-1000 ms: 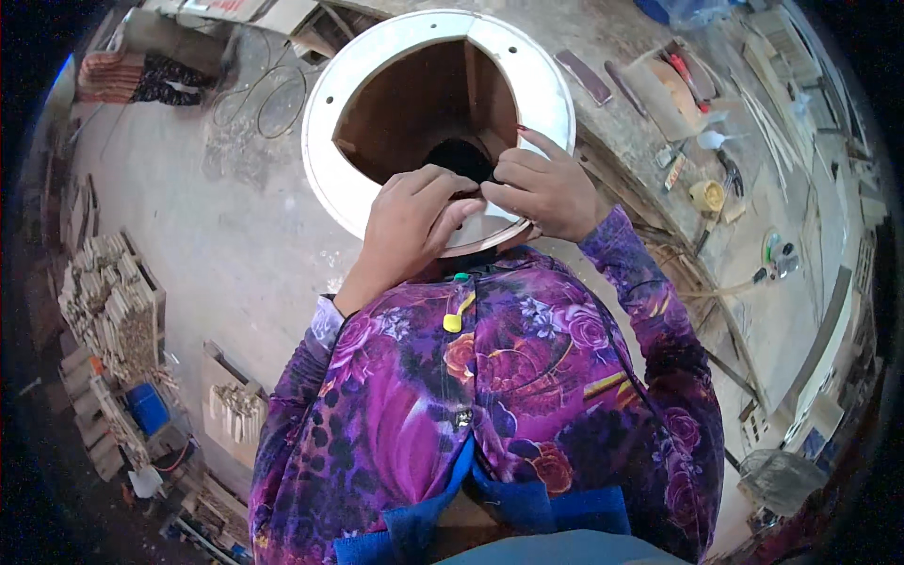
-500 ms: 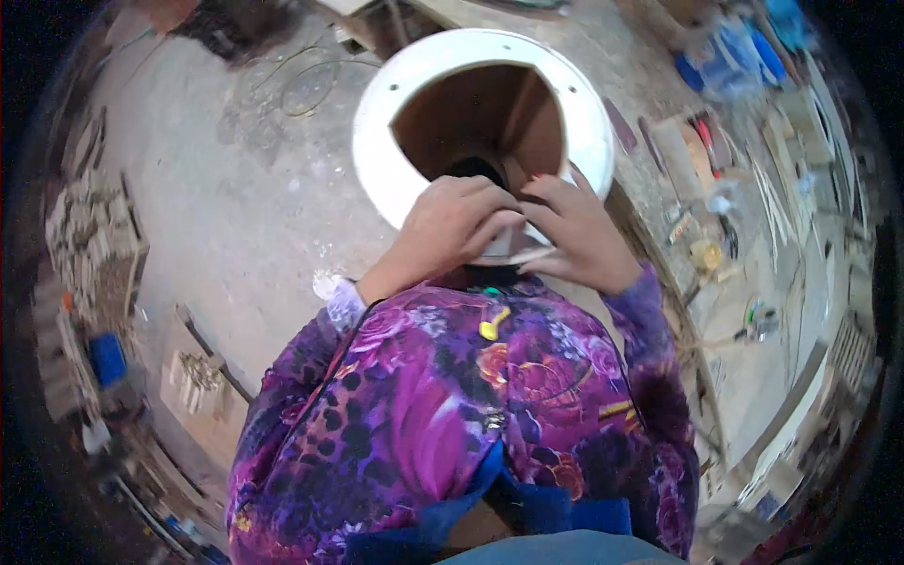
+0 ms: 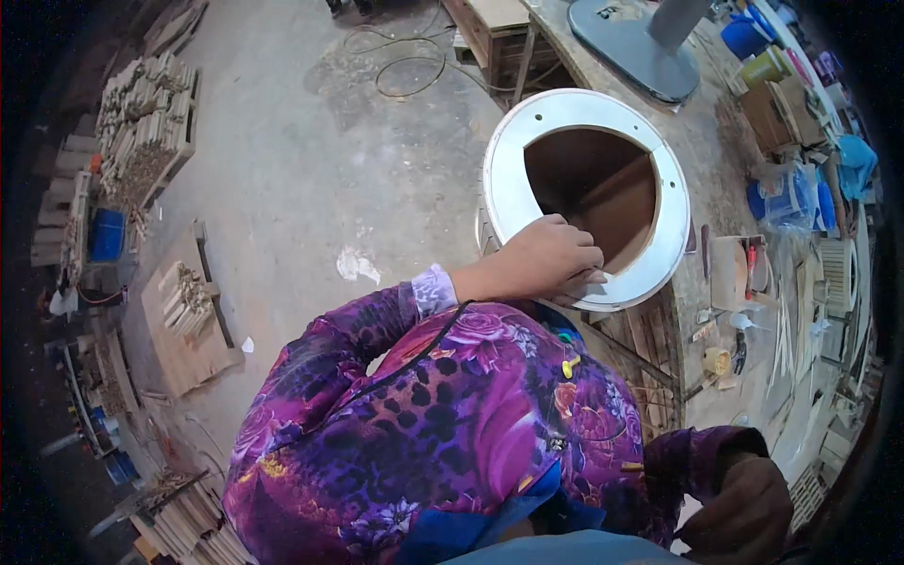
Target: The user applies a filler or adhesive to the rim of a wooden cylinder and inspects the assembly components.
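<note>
A round, hollow drum [image 3: 507, 188] with a white rim and a brown interior was positioned at the left edge of the table [image 3: 711, 155], directly in front of the person; what it was supported by could not be seen. Three small holes were visible in its rim. The left hand [image 3: 556, 256] was laid across the near part of the rim, its fingers bent by the opening; whether anything was gripped could not be told. The right hand [image 3: 749, 513] was held low beside the body, well apart from the drum; it was darkened by shadow, so whether it was open or closed could not be told. Toward the table's far end, a grey base plate [image 3: 626, 42] was seen. Nearer, along the left edge, a red-handled tool [image 3: 750, 268] and a yellow roll [image 3: 718, 361] were placed.
</note>
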{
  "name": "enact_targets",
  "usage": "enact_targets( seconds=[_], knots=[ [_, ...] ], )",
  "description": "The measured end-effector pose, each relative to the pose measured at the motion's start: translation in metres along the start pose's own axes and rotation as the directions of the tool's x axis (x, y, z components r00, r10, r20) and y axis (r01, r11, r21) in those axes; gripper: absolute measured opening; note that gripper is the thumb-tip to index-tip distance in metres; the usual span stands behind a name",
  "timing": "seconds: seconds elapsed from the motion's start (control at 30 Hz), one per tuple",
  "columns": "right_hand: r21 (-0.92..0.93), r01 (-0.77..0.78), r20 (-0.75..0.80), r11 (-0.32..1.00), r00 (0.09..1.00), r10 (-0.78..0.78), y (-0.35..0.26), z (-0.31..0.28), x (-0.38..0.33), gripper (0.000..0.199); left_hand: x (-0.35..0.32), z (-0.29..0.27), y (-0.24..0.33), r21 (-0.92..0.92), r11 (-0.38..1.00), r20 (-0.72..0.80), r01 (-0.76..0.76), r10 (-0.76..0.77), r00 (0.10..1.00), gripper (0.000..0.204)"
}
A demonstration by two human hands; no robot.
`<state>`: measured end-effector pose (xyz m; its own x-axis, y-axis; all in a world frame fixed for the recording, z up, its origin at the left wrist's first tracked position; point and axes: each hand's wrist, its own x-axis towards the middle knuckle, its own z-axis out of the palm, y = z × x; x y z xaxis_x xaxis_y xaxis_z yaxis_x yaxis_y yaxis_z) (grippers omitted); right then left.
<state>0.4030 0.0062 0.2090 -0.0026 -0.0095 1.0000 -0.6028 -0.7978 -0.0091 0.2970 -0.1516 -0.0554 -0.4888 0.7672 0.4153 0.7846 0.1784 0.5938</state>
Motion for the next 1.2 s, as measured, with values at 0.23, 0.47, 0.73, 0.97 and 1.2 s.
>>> enact_targets(
  seconds=[0.23, 0.47, 0.73, 0.97, 1.2],
  knots=[
    [0.219, -0.474, -0.132, 0.853, 0.852, 0.507, 0.001, 0.029, -0.01, 0.017, -0.01, 0.007, -0.005, 0.009, 1.0, 0.01, 0.012, -0.012, 1.0, 0.02],
    [0.189, -0.59, 0.091, 0.785, 0.806, 0.585, 0.017, 0.002, -0.008, 0.028, -0.004, 0.008, 0.004, -0.04, 0.999, 0.028, -0.005, 0.006, 1.0, 0.022],
    [0.302, -0.659, 0.139, 0.689, 0.745, 0.653, 0.006, 0.004, -0.015, 0.03, -0.007, 0.002, 0.002, -0.037, 0.999, 0.052, 0.039, -0.037, 0.998, 0.021],
    [0.495, -0.65, 0.622, 0.577, 0.729, 0.288, 0.052, -0.011, 0.002, 0.033, -0.003, -0.001, 0.002, -0.045, 0.999, 0.067, 0.023, -0.02, 0.998, 0.02],
    [0.231, -0.624, 0.043, 0.746, 0.773, 0.633, 0.021, -0.011, -0.021, 0.021, -0.008, 0.0, 0.001, -0.047, 0.998, 0.059, 0.041, -0.038, 0.998, 0.02]
  ],
)
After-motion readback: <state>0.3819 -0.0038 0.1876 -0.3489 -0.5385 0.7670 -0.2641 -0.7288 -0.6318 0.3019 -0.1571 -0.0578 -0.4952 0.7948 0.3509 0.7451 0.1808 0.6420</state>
